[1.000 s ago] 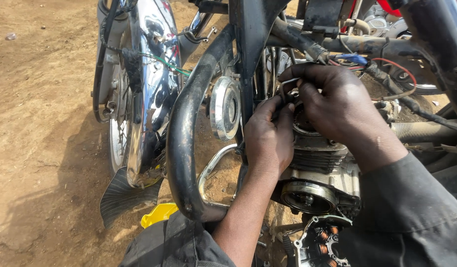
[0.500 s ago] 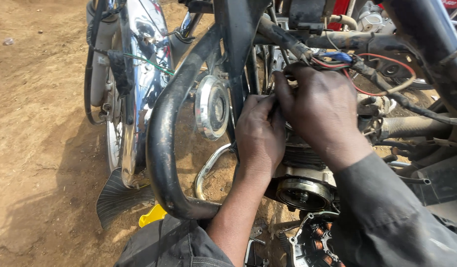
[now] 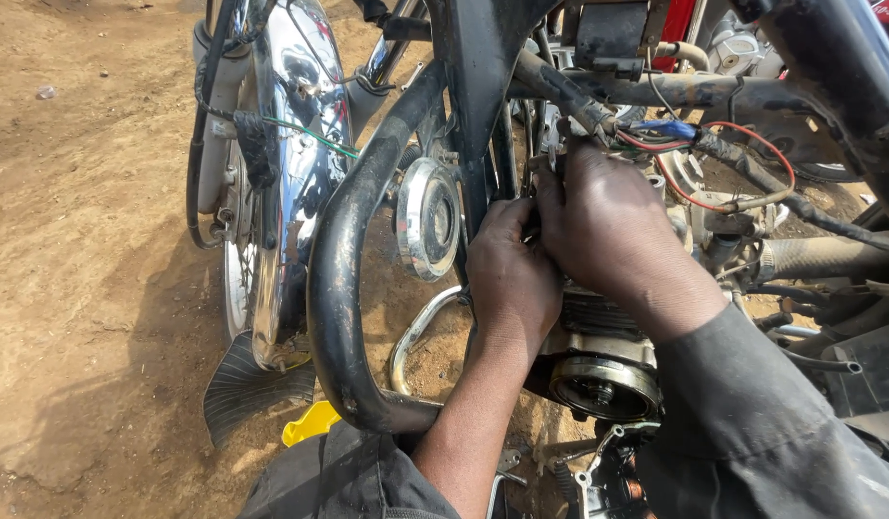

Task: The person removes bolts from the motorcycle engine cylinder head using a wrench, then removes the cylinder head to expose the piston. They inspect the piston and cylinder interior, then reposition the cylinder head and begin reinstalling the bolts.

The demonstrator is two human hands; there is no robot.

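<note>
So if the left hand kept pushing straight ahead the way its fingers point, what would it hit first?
Most likely the engine's upper part behind the black frame tube; the left hand fingertips are hidden, so depth is unclear.

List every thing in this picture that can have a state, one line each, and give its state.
Left hand: pressed against the finned grey engine, fingers hidden.
Right hand: on the engine top, grip unclear.
Round engine side opening: uncovered.
Red and blue wires: exposed, hanging loose.
Chrome front mudguard: mounted over the wheel.
</note>
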